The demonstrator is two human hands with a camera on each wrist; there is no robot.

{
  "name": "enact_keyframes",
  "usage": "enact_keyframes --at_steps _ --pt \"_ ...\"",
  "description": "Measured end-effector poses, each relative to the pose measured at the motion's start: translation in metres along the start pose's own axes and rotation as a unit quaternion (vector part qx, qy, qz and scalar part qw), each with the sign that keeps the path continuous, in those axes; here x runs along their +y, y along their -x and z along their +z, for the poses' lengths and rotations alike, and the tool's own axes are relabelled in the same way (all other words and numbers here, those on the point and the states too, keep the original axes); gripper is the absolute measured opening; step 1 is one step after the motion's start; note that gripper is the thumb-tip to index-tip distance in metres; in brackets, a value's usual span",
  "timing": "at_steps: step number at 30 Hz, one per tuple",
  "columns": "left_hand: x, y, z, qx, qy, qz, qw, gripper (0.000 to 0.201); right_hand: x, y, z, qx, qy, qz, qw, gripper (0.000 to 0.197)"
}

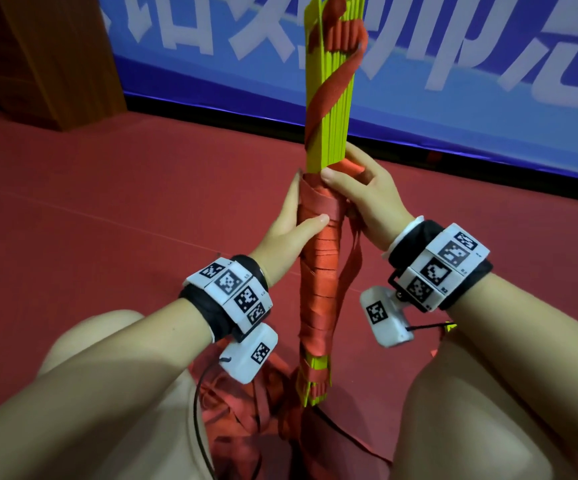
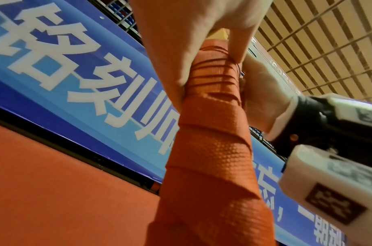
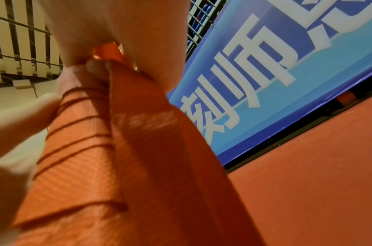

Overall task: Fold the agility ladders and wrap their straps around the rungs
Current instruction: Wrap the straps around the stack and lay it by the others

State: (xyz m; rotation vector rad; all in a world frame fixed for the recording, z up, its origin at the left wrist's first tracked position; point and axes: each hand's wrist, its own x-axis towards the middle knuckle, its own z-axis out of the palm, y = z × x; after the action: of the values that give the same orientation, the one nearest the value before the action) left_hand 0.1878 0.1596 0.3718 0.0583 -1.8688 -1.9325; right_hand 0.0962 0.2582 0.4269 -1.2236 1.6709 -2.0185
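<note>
A bundle of yellow-green rungs (image 1: 332,109) stands upright between my knees, its lower half bound tight in red strap (image 1: 318,271). One loose turn of the strap spirals up the bare upper rungs. My left hand (image 1: 294,220) grips the wrapped part from the left, thumb across the front. My right hand (image 1: 356,188) pinches the top edge of the wrapping, just under the bare rungs. Seen from the left wrist, the wrapped bundle (image 2: 214,141) rises to both hands. The right wrist view shows my fingers (image 3: 122,41) pinching a strap fold (image 3: 138,116).
More red strap (image 1: 242,420) lies heaped on the red floor (image 1: 107,202) between my legs. A blue banner (image 1: 488,81) with white characters runs along the far edge. A wooden post (image 1: 59,57) stands at the back left.
</note>
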Motion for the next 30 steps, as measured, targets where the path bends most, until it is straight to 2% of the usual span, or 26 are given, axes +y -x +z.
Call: enact_keyframes --at_steps 4,10,13,16,18,20,22,24,26,30 --pt "0.006 -0.006 -0.007 0.042 -0.008 0.028 0.999 0.093 -0.005 -0.004 -0.006 0.031 0.071 0.022 0.997 0.039" --pt "0.003 -0.006 -0.009 0.083 -0.053 0.03 0.995 0.071 0.002 -0.004 -0.014 0.013 0.15 0.095 0.984 0.022" --pt "0.003 -0.007 -0.011 0.093 -0.067 0.025 0.993 0.069 0.006 -0.004 -0.023 0.007 0.148 0.147 0.978 0.028" --pt "0.005 -0.008 -0.015 0.111 -0.063 0.041 0.991 0.075 0.008 -0.001 -0.03 -0.038 0.162 0.172 0.971 0.038" --pt "0.008 -0.011 -0.02 0.136 -0.068 0.055 0.987 0.078 0.014 0.002 -0.036 -0.089 0.236 0.19 0.949 0.04" --pt "0.011 -0.015 -0.028 0.177 -0.082 0.068 0.979 0.078 0.024 0.005 -0.046 -0.147 0.346 0.216 0.901 0.03" --pt "0.014 -0.019 -0.037 0.208 -0.104 0.082 0.969 0.079 0.035 0.006 -0.06 -0.159 0.403 0.25 0.866 0.025" --pt "0.014 -0.023 -0.047 0.23 -0.12 0.086 0.962 0.081 0.041 0.007 -0.074 -0.133 0.418 0.281 0.854 0.02" --pt "0.013 -0.025 -0.056 0.254 -0.128 0.081 0.955 0.082 0.045 0.008 -0.091 -0.079 0.401 0.308 0.859 0.012" --pt "0.014 -0.027 -0.069 0.285 -0.126 0.064 0.948 0.085 0.04 0.012 -0.119 0.045 0.264 0.32 0.909 0.007"
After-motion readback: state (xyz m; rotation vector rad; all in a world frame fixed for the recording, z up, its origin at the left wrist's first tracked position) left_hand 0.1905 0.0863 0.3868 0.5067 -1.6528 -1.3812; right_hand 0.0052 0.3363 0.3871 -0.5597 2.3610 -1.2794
